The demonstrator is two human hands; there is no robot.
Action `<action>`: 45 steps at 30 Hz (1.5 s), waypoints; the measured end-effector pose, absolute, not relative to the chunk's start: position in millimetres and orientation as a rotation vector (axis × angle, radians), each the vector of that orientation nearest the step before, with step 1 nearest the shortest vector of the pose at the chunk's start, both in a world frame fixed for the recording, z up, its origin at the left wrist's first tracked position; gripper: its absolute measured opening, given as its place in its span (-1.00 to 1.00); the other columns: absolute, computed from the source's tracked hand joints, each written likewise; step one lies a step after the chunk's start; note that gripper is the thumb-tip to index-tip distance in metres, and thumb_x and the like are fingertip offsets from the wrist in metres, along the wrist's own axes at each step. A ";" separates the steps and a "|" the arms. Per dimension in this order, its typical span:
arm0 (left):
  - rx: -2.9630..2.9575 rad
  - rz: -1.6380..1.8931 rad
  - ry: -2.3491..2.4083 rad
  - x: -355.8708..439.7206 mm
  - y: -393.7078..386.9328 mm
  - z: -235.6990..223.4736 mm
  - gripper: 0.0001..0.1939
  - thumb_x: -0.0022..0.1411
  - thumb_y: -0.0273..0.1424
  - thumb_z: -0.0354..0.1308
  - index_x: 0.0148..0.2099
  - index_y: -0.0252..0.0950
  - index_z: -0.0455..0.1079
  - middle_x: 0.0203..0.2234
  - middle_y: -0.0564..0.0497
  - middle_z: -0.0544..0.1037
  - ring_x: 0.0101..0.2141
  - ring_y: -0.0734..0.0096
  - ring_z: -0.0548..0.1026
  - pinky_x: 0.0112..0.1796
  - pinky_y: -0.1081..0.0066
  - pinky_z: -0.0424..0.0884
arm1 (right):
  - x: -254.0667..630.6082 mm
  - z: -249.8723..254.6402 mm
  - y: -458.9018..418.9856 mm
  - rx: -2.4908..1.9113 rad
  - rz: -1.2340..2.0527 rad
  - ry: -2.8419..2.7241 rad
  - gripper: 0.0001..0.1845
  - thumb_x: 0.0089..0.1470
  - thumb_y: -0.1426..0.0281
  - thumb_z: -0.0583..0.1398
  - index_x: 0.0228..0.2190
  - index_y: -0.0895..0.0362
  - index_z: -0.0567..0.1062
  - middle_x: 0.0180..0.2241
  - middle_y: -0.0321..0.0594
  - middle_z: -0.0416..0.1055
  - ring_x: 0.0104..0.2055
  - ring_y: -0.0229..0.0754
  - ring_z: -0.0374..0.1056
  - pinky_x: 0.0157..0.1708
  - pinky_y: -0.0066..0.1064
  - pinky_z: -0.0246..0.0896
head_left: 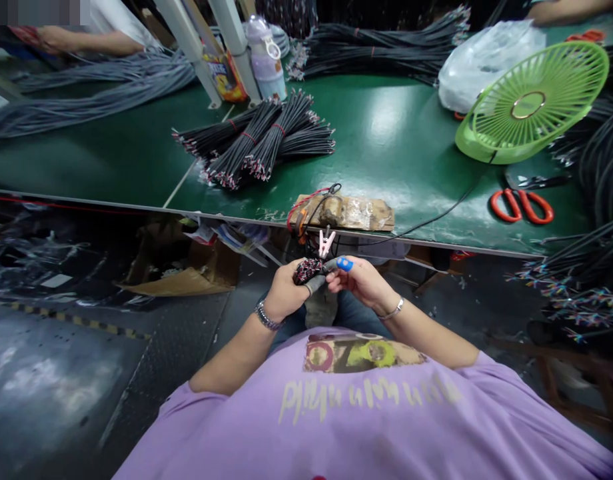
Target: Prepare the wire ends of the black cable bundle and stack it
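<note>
My left hand (285,291) is closed around a bundle of black cables (308,270), whose stripped ends with red and white wires point up. Grey covering shows on its thumb. Close beside it, my right hand (359,281) pinches at the edge of the bundle, with a blue wrap on one finger and grey covering on another. What lies between its fingertips is too small to make out. Just beyond the hands, a pink clothespin (326,243) stands at the table edge, below a worn wooden block (369,213) with a red and a black wire.
Tied bundles of black cables (266,137) lie on the green table (386,133). To the right are red-handled scissors (521,205), a green fan (531,103) and a plastic bag (486,63). A bottle (266,60) stands by the posts. Co-workers' arms (101,41) show at the back.
</note>
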State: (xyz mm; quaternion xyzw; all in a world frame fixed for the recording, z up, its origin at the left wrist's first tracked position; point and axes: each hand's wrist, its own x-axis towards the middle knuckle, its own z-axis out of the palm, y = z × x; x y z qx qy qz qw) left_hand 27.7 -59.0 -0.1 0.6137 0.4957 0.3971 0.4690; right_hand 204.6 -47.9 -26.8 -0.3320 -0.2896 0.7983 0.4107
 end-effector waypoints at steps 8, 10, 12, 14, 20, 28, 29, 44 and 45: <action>1.489 0.918 1.171 29.2 -60.0 1.4 -0.74 -0.03 -0.36 0.31 -0.26 -0.37 0.47 -0.37 -0.02 0.59 -0.37 0.39 0.51 -0.28 0.42 0.45 | 205.8 -27.8 -50.3 -0.868 1.988 -0.770 -0.60 -0.19 0.15 0.36 -0.41 0.20 0.47 -0.53 -0.25 0.50 -0.56 -0.33 0.41 -0.50 -0.48 0.37; 1.482 0.920 1.188 29.6 -60.5 -0.1 -0.74 -0.03 -0.35 0.31 -0.27 -0.38 0.48 -0.36 -0.02 0.59 -0.36 0.38 0.51 -0.26 0.41 0.45 | 205.3 -27.6 -52.1 -0.881 1.942 -0.795 -0.58 -0.16 0.10 0.33 -0.40 0.18 0.46 -0.51 -0.24 0.50 -0.55 -0.32 0.42 -0.50 -0.47 0.37; 1.477 0.943 1.221 29.8 -61.4 -2.6 -0.74 -0.02 -0.34 0.30 -0.26 -0.38 0.49 -0.36 -0.03 0.59 -0.36 0.38 0.51 -0.27 0.41 0.44 | 204.5 -26.2 -54.1 -0.912 1.883 -0.856 -0.59 -0.16 0.11 0.32 -0.40 0.18 0.46 -0.49 -0.23 0.50 -0.52 -0.29 0.43 -0.50 -0.46 0.36; 1.472 0.977 1.248 29.8 -62.3 -4.9 -0.75 0.00 -0.34 0.29 -0.26 -0.37 0.49 -0.37 -0.03 0.58 -0.37 0.39 0.50 -0.29 0.42 0.44 | 203.5 -24.1 -55.9 -0.946 1.813 -0.939 -0.63 -0.19 0.18 0.36 -0.40 0.18 0.46 -0.49 -0.25 0.49 -0.50 -0.29 0.43 -0.48 -0.46 0.35; 1.481 0.982 1.206 29.3 -61.9 -3.9 -0.78 -0.03 -0.34 0.31 -0.31 -0.35 0.49 -0.42 0.00 0.57 -0.39 0.41 0.50 -0.31 0.44 0.44 | 202.4 -22.6 -55.1 -0.935 1.767 -0.967 -0.72 -0.18 0.28 0.36 -0.44 0.18 0.46 -0.54 -0.30 0.45 -0.52 -0.33 0.39 -0.45 -0.46 0.33; 1.263 0.784 0.998 24.3 -60.3 9.4 -0.77 -0.03 -0.29 0.31 -0.45 -0.39 0.47 -0.60 0.01 0.51 -0.58 0.49 0.42 -0.50 0.47 0.38 | 204.4 -23.6 -45.5 -0.753 2.079 -0.924 -0.86 -0.19 0.41 0.30 -0.54 0.20 0.44 -0.66 -0.34 0.40 -0.64 -0.38 0.29 -0.58 -0.56 0.22; 1.239 0.784 0.982 24.1 -60.2 10.5 -0.77 -0.06 -0.29 0.33 -0.46 -0.39 0.47 -0.61 0.02 0.51 -0.59 0.49 0.42 -0.51 0.47 0.38 | 204.6 -22.1 -43.9 -0.745 2.115 -0.935 -0.87 -0.20 0.42 0.28 -0.54 0.20 0.44 -0.68 -0.35 0.39 -0.66 -0.38 0.28 -0.59 -0.56 0.22; 1.360 0.925 0.986 17.9 -57.2 3.2 -0.74 -0.03 -0.25 0.32 -0.42 -0.38 0.47 -0.57 0.01 0.50 -0.53 0.47 0.43 -0.43 0.45 0.41 | 202.2 -18.9 -30.4 -0.814 2.047 -1.099 -0.92 -0.23 0.45 0.26 -0.59 0.21 0.45 -0.71 -0.36 0.35 -0.68 -0.39 0.23 -0.63 -0.57 0.18; 1.350 0.893 0.970 17.8 -57.2 3.1 -0.73 -0.05 -0.25 0.33 -0.43 -0.39 0.46 -0.59 0.02 0.49 -0.55 0.48 0.41 -0.45 0.46 0.40 | 203.2 -18.6 -29.9 -0.813 2.049 -1.142 -0.91 -0.23 0.44 0.27 -0.59 0.21 0.45 -0.71 -0.35 0.35 -0.67 -0.39 0.23 -0.63 -0.58 0.17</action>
